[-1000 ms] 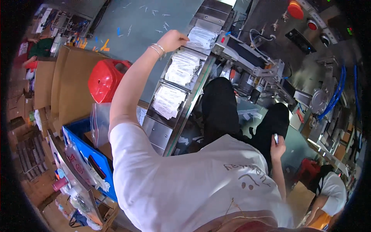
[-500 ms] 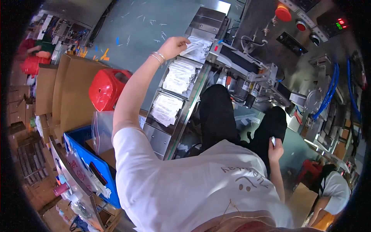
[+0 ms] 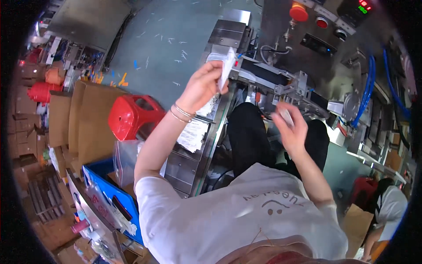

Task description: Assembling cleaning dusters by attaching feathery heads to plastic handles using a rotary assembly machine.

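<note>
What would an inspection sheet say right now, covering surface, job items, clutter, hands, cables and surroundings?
Surface: metal track with compartments, running along the left of the person's legs.
Job's things: white paper slips stacked in a compartment; more lie partly hidden behind the left hand.
Clutter: white scraps and an orange scrap on the floor.
Hands: left grip pinches a white slip above the track; right grip, blurred, holds a small pale item, kind unclear.
Cables: blue tubes looped at the right.
Surroundings: machine panel with red knob; red stool; blue bin; another person, lower right.
</note>
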Demonstrator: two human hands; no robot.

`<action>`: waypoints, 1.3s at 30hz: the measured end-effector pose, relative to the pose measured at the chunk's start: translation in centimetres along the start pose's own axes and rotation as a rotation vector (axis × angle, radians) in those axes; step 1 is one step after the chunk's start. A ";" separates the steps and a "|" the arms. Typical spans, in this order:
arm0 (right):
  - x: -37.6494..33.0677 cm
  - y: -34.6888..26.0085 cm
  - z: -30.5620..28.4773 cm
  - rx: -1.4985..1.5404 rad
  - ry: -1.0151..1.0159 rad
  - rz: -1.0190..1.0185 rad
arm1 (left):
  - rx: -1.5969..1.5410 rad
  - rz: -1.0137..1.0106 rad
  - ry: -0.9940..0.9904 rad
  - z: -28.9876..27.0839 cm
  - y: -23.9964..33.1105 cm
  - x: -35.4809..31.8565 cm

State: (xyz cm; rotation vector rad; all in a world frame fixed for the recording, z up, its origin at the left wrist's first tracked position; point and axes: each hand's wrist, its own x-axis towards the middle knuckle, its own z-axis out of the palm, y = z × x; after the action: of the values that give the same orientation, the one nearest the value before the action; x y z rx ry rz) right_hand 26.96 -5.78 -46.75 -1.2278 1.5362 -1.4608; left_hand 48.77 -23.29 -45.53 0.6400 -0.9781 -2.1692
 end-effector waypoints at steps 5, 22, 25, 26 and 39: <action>5.8 -4.9 4.6 0.191 -0.059 0.060 | 0.121 -0.032 0.026 3.9 -1.3 -0.8; 2.6 1.6 9.5 0.696 -0.017 0.865 | -0.008 0.234 0.673 -5.3 1.0 -8.4; 4.4 2.2 12.1 0.856 -0.019 0.913 | 0.028 0.260 0.777 -4.7 1.7 -10.0; 5.6 2.4 13.3 0.936 -0.025 0.851 | 0.029 0.285 0.778 -4.4 1.7 -10.7; -2.7 3.1 9.5 0.635 -0.253 0.580 | 0.142 -0.045 0.588 4.2 -10.8 -10.7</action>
State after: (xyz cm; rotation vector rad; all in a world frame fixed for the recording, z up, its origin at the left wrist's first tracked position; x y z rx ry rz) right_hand 36.12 -6.71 -51.49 -0.5026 1.0113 -1.1988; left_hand 49.13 -8.13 -49.79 1.2850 -0.7970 -1.7868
